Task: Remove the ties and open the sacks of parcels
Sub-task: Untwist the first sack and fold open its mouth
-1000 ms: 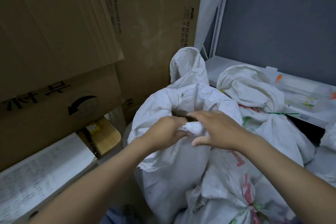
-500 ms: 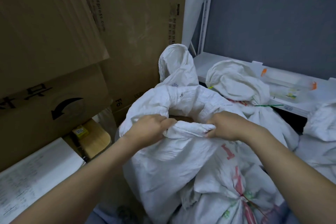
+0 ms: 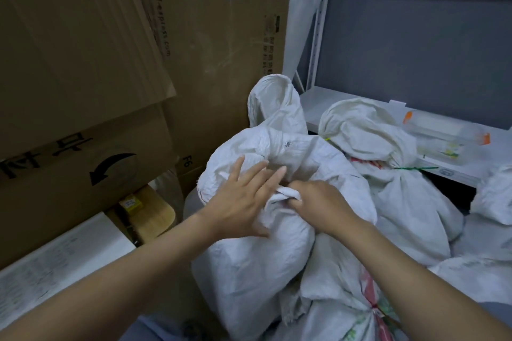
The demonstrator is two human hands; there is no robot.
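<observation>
The white sack point(image 3: 249, 271) is found in the middle of a pile of sacks, just beside the cardboard boxes point(image 3: 83, 63). The left hand point(image 3: 241, 202) is laid flat on its top with the fingers spread wide, so nothing is held in that grip. A fold of cloth point(image 3: 282, 194) at the sack's mouth is pinched tight in the grip of the right hand point(image 3: 318, 205). No tie can be seen on this sack. Its mouth looks bunched up, so the opening is judged to be only partly done.

Some things could go wrong from here. If the fold is pulled hard while the sack is only pressed by a flat hand, the sack could be tipped and rolled off the pile. If the mouth is pulled wide too fast, parcels could be spilled down between the sacks. The thin cloth could be torn by a sharp tug. A green tie point(image 3: 410, 168) is seen round the neck of the sack behind point(image 3: 401, 202), near the shelf point(image 3: 471, 147). That tie could be missed if the sack gets covered.
</observation>
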